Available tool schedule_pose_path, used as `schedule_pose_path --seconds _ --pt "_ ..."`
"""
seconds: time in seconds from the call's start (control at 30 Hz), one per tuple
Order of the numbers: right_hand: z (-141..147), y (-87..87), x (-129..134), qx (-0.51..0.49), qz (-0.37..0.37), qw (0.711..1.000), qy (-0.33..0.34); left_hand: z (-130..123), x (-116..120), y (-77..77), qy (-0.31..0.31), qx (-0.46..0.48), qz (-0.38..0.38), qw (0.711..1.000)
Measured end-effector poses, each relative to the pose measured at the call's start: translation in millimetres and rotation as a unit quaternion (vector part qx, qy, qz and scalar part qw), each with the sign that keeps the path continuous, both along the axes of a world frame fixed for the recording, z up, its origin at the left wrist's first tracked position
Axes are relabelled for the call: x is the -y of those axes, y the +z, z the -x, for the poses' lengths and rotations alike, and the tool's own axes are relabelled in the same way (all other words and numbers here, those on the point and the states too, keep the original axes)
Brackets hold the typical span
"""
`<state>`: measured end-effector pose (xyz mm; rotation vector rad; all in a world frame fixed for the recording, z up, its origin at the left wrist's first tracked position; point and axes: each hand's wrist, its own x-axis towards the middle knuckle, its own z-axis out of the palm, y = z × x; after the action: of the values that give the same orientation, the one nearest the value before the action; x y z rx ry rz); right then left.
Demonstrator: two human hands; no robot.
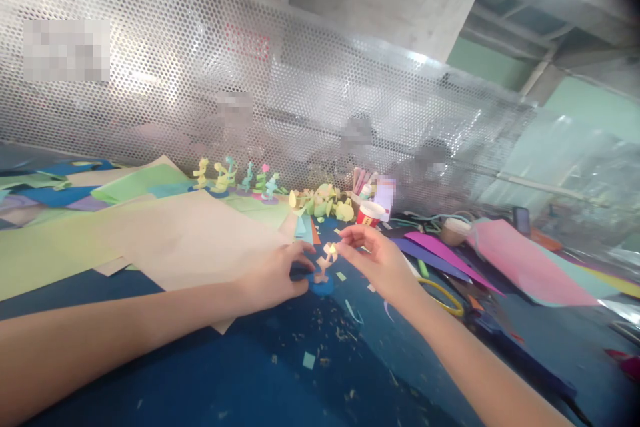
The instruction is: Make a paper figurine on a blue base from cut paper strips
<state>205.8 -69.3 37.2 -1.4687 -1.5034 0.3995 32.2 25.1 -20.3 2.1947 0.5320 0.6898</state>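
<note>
My left hand [270, 278] curves wide beside the curly peach paper figure [323, 267]; my right hand [379, 258], fingertips narrow, is at its top, grip unreadable from here.

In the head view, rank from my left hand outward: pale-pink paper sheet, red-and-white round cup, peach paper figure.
1. Peach paper figure, just right of your left hand.
2. Red-and-white cup, beyond it, rightward.
3. Pale-pink sheet, far right.
</note>
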Motion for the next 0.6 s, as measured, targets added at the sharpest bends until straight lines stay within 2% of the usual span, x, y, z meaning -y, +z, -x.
schedule_pose_path --seconds 0.13,0.17,0.23,0.33,0.4,0.47,0.6 --pt "-10.5 -2.5 -1.4 -0.044 -0.029 0.997 -0.053 1.6 1.6 5.3 0.007 -0.026 -0.027 0.999" --pt "-15.3 -4.1 -2.1 -0.047 -0.020 0.996 -0.075 1.8 1.8 6.1 0.009 -0.028 -0.033 0.999" --pt "-26.5 -8.2 -3.0 -0.033 0.043 0.994 -0.099 1.9 1.7 6.4 0.009 -0.030 -0.040 0.999" --pt "-41.5 -15.2 -1.9 0.010 0.178 0.983 -0.052 1.6 1.5 5.9 0.006 -0.033 -0.041 0.999" --pt "-45.3 -19.2 0.0 0.030 0.221 0.975 -0.012 1.3 1.4 5.6 0.006 -0.032 -0.043 0.999" --pt "-42.1 -22.0 2.2 0.046 0.235 0.971 0.010 1.0 1.4 5.5 0.007 -0.029 -0.045 0.999" --pt "-20.6 -24.3 6.4 0.111 0.208 0.972 0.026 0.6 1.1 4.8 0.004 -0.021 -0.046 0.999"
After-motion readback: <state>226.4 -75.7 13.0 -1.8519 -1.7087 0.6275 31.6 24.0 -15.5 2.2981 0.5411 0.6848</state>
